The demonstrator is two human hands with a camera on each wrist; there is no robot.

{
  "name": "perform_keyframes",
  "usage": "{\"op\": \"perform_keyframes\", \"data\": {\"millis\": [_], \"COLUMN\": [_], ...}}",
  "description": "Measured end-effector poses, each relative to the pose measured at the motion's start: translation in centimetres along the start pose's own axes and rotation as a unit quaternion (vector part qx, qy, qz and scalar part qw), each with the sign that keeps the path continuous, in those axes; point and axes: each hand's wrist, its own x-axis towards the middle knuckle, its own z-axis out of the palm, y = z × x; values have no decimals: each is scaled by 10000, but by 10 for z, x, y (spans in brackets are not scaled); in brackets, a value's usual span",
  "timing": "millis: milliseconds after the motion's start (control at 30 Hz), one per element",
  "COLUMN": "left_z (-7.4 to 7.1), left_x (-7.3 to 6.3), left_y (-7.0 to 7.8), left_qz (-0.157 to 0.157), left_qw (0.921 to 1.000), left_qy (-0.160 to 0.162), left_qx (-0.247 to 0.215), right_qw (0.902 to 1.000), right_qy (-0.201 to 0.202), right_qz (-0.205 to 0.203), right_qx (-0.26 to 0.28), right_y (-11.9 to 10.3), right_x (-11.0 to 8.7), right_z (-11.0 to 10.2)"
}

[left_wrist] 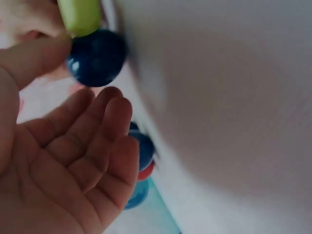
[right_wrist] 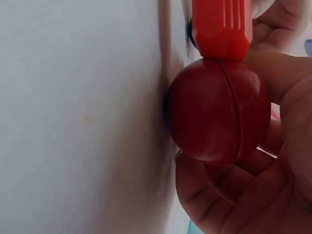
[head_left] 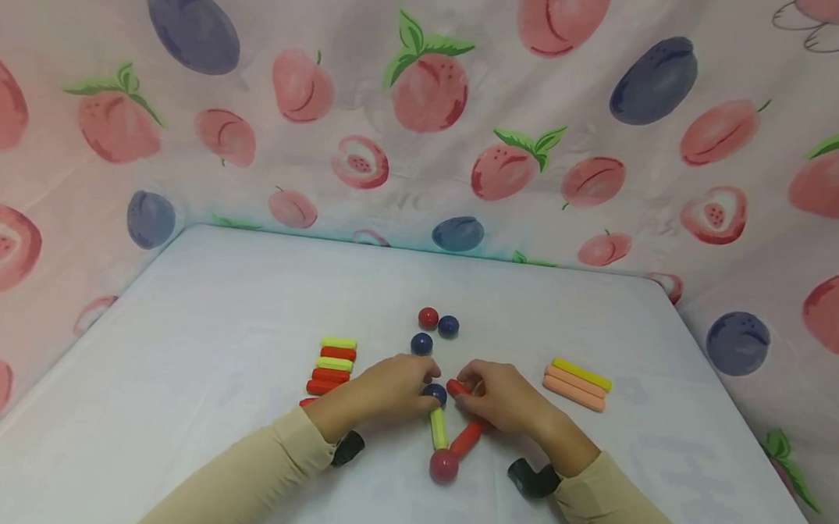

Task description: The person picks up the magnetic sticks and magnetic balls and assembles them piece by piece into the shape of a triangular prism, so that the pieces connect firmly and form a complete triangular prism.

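My left hand (head_left: 400, 382) has its thumb against a blue ball (left_wrist: 97, 58), with the other fingers loosely bent and apart from it. A yellow-green rod (head_left: 439, 428) joins that ball to a pinkish-red ball (head_left: 443, 466) at the near corner. From this corner a second red rod (head_left: 466, 438) slants up under my right hand (head_left: 501, 394). The right thumb and fingers grip a dark red ball (right_wrist: 219, 112), mostly covered in the head view. Out of it a red rod (right_wrist: 223, 29) points toward the blue ball; whether they touch is unclear.
Two blue balls and a red ball (head_left: 428, 318) lie beyond the hands. Left stands a column of yellow and red rods (head_left: 330, 374), partly covered by the left arm. Right lie a yellow rod (head_left: 582, 374) and peach rods (head_left: 574, 392). Fruit-print cloth (head_left: 423, 176) surrounds the white table (head_left: 250, 286).
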Motion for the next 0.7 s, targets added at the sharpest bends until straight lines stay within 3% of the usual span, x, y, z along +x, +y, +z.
{"op": "perform_keyframes", "data": {"millis": [200,700], "left_z": [6,2], "left_x": [0,2], "left_y": [-3,-7], "left_qz": [-158,-289], "left_qw": [9989,9981], "left_qy": [9,100], "left_qx": [-436,-542], "right_qw": [9999,9990], "right_qy": [-8,-215], "right_qz": [-94,-370], "right_qx": [122,138], "right_y": [-1,-1], "right_x": [-3,-7], "right_z": [-2,-4]}}
